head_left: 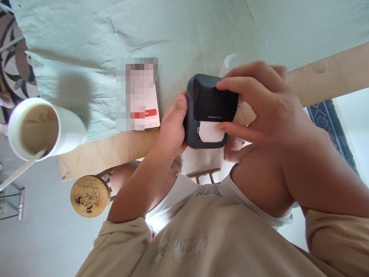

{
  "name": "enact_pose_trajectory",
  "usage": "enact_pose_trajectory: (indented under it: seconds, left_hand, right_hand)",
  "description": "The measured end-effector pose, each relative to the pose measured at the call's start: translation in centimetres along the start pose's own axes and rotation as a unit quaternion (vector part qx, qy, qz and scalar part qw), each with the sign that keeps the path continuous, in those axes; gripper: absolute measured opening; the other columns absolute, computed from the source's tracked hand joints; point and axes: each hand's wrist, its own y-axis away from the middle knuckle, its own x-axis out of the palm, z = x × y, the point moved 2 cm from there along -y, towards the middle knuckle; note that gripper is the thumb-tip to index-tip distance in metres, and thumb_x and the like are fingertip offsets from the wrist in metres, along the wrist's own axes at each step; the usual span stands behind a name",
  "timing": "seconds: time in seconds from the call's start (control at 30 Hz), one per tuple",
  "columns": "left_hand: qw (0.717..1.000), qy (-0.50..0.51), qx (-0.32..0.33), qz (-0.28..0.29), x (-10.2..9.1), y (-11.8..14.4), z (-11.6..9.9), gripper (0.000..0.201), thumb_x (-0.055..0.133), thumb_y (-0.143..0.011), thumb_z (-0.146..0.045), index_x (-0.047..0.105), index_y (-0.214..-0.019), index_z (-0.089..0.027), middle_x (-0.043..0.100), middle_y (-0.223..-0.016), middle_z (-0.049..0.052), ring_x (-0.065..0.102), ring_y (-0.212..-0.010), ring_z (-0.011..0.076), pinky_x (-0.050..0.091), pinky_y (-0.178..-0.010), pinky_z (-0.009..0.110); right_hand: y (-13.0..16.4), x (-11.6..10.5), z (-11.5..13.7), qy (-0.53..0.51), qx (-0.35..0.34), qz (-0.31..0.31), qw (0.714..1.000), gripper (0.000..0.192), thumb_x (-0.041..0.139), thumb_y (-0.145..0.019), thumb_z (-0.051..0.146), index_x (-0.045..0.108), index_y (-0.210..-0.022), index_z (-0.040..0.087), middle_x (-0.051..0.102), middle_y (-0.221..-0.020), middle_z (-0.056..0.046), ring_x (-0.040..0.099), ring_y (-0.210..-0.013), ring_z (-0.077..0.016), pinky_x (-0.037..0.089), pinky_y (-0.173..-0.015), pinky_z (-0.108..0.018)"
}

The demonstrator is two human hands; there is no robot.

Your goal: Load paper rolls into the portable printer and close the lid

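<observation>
A dark label printer (206, 98) is held above the table's front edge, its white label paper (210, 131) showing through the lower opening. My left hand (173, 125) wraps round the printer's left side, thumb along its edge. Across the right side reaches my right hand (259, 100). Its index fingertip rests on the black lid and its thumb touches the edge of the label paper; the other fingers are partly hidden. A curled white strip (230, 60) shows behind the printer, near the right knuckles.
A phone (150, 100) with a partly blurred screen lies on the pale green tablecloth (184, 34). At left stands a white cup (69, 125) of brown drink with a stick in it. A round wooden stool (90, 196) is below the wooden table edge (109, 152).
</observation>
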Motion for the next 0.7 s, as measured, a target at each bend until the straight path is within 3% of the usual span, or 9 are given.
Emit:
enact_pose_trajectory:
  seconds: [0.13,0.23,0.3,0.37,0.47,0.53,0.6,0.7]
  left_hand:
    - [1.000,-0.017,0.013,-0.005,0.0,-0.2,0.0,0.025,0.063,-0.095,-0.045,0.070,-0.094,-0.020,0.069,-0.086,0.001,0.069,-0.116,0.0223,0.057,-0.096,0.030]
    - [1.000,-0.004,-0.004,-0.008,0.2,-0.2,-0.2,0.027,0.058,-0.099,-0.044,0.068,-0.093,-0.020,0.069,-0.088,0.001,0.066,-0.122,0.0234,0.056,-0.099,0.032]
    - [1.000,0.013,-0.021,0.008,0.4,-0.2,-0.5,0.030,0.051,-0.101,-0.044,0.067,-0.093,-0.020,0.069,-0.091,0.002,0.064,-0.127,0.0249,0.057,-0.102,0.036]
    - [0.998,0.019,-0.032,0.044,0.6,-0.2,-0.6,0.035,0.048,-0.101,-0.048,0.068,-0.095,-0.020,0.071,-0.096,0.003,0.061,-0.132,0.0274,0.057,-0.103,0.041]
    - [0.995,-0.002,-0.030,0.093,0.6,-0.1,-0.7,0.027,0.063,-0.093,-0.048,0.070,-0.101,-0.022,0.074,-0.097,0.004,0.064,-0.128,0.0279,0.060,-0.098,0.038]
    - [0.995,-0.016,-0.020,0.093,0.4,-0.1,-0.8,0.024,0.070,-0.090,-0.043,0.070,-0.103,-0.023,0.075,-0.093,0.002,0.068,-0.122,0.0266,0.062,-0.093,0.034]
    - [0.996,-0.019,-0.011,0.083,0.3,0.0,-0.8,0.024,0.069,-0.091,-0.043,0.070,-0.102,-0.022,0.075,-0.092,0.002,0.070,-0.120,0.0263,0.061,-0.093,0.033]
    - [0.996,-0.020,-0.003,0.091,0.2,0.1,-0.8,0.026,0.068,-0.092,-0.045,0.070,-0.103,-0.021,0.076,-0.096,0.003,0.069,-0.122,0.0268,0.061,-0.096,0.033]
  right_hand:
    - [-0.1,-0.1,0.0,-0.012,0.011,0.000,1.000,0.056,0.063,-0.090,0.057,0.052,-0.136,0.027,0.062,-0.133,-0.008,0.063,-0.119,-0.0280,0.044,-0.096,-0.044]
    - [-0.3,-0.4,0.3,-0.008,0.015,-0.029,0.999,0.055,0.066,-0.088,0.056,0.058,-0.131,0.023,0.064,-0.127,-0.011,0.065,-0.113,-0.0280,0.048,-0.090,-0.044]
    - [-0.4,-0.6,0.5,0.005,0.033,-0.061,0.998,0.047,0.066,-0.088,0.055,0.064,-0.122,0.022,0.067,-0.112,-0.010,0.067,-0.102,-0.0255,0.051,-0.082,-0.041]
    - [-0.4,-0.8,0.7,0.022,0.054,-0.124,0.991,0.031,0.064,-0.090,0.048,0.070,-0.108,0.025,0.067,-0.082,-0.003,0.066,-0.077,-0.0183,0.051,-0.071,-0.036]
    - [-0.4,-1.1,0.9,0.039,0.082,-0.226,0.970,0.013,0.060,-0.092,0.030,0.073,-0.092,0.026,0.058,-0.054,0.006,0.053,-0.048,-0.0087,0.049,-0.060,-0.028]
    - [-0.5,-1.2,1.0,0.030,0.098,-0.249,0.963,0.013,0.060,-0.090,0.026,0.072,-0.087,0.023,0.066,-0.061,0.006,0.059,-0.052,-0.0093,0.051,-0.061,-0.028]
    - [-0.7,-1.2,1.1,0.022,0.109,-0.232,0.966,0.012,0.060,-0.089,0.028,0.070,-0.084,0.023,0.074,-0.074,0.003,0.068,-0.063,-0.0142,0.053,-0.065,-0.032]
    - [-0.9,-1.0,1.3,0.027,0.104,-0.193,0.975,0.010,0.059,-0.089,0.026,0.068,-0.087,0.024,0.075,-0.078,0.003,0.064,-0.060,-0.0132,0.047,-0.058,-0.031]
